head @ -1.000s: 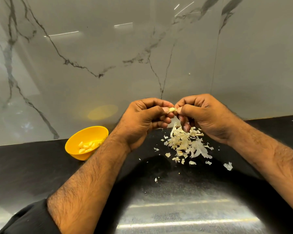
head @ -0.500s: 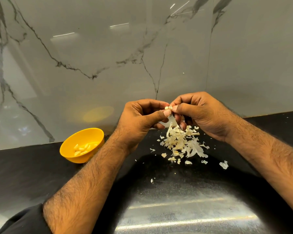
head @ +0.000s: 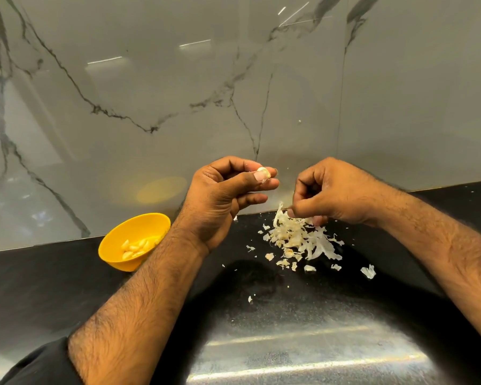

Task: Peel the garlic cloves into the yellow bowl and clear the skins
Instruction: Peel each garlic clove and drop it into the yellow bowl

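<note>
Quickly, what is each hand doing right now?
Left hand: pinches a garlic clove.
Right hand: fingers curled, touching the pile of skins; whether it holds one cannot be told.

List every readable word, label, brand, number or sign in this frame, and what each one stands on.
None: no text is visible anywhere in the head view.
The yellow bowl is plain, with no print or logo showing.
The marble backsplash has only dark veins and light reflections.
The black countertop and the garlic skins carry no markings.
</note>
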The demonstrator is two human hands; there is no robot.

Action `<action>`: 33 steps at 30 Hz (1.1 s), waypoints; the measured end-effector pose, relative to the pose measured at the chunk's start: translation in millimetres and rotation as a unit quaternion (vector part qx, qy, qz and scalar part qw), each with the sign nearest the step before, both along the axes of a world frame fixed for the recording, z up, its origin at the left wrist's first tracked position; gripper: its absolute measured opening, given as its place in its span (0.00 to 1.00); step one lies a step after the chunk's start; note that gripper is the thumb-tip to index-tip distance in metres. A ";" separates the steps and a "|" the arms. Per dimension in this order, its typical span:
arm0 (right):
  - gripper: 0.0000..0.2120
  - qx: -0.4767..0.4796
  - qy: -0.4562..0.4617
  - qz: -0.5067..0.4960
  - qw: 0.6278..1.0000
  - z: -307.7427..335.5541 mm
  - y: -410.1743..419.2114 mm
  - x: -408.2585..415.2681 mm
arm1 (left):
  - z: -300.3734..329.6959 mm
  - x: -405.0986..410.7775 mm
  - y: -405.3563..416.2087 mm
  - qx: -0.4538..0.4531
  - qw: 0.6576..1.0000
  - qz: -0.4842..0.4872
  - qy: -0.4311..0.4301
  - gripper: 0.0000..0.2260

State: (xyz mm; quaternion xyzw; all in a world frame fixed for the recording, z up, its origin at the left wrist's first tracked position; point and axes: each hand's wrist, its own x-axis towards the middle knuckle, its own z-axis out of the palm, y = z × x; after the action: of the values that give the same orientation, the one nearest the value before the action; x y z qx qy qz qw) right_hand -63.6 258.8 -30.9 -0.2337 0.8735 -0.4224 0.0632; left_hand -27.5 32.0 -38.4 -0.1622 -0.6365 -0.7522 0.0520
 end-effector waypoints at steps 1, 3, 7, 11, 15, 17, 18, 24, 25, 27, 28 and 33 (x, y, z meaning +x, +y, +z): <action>0.06 0.028 0.006 0.009 1.000 1.6 1.2 -0.2 | 0.3 0.4 -0.2 0.005 1.000 -0.001 -0.001 0.04; 0.09 0.081 0.029 0.021 0.996 4.0 3.3 1.7 | -0.3 0.4 0.3 0.010 1.000 -0.001 -0.003 0.04; 0.09 0.007 0.080 -0.001 0.997 6.9 5.8 3.8 | -1.9 -1.9 1.0 0.006 1.000 0.010 -0.008 0.05; 0.07 0.003 0.085 0.005 0.996 3.6 5.9 0.8 | -4.0 -4.1 2.6 -0.008 0.999 0.033 -0.023 0.09; 0.05 -0.036 0.167 0.003 0.985 -1.2 1.5 2.8 | -6.0 -4.4 4.7 -0.032 0.998 0.036 -0.034 0.10; 0.04 -0.067 0.185 0.002 0.980 -1.4 0.4 2.4 | -6.5 -4.1 5.8 -0.046 0.998 0.038 -0.032 0.09; 0.03 -0.074 0.188 -0.002 0.979 -1.4 0.6 2.0 | -6.6 -3.3 6.9 -0.050 0.998 0.037 -0.031 0.09; 0.02 -0.065 0.185 0.004 0.981 -4.2 -0.9 1.7 | -6.1 -0.5 10.4 -0.047 0.997 0.031 -0.045 0.07; 0.02 -0.066 0.187 0.002 0.980 -4.9 -1.2 0.9 | -5.8 -0.5 9.9 -0.043 0.997 0.028 -0.049 0.08; 0.01 -0.075 0.183 0.007 0.980 -5.3 -0.9 0.2 | -5.5 -0.9 8.9 -0.037 0.998 0.023 -0.054 0.08; 0.03 -0.086 0.177 0.012 0.980 -5.2 -0.3 0.4 | -5.6 -1.3 8.6 -0.036 0.998 0.022 -0.055 0.08; 0.08 -0.103 0.166 0.044 0.980 -3.7 -0.3 2.5 | -5.7 -1.5 7.6 -0.042 0.998 0.022 -0.049 0.08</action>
State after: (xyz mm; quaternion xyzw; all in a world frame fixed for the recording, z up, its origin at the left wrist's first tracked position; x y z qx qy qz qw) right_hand -61.1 258.6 -34.7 -0.3435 0.8125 -0.4625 -0.0888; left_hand -29.0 39.6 -44.1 -0.1134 -0.6723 -0.7309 0.0301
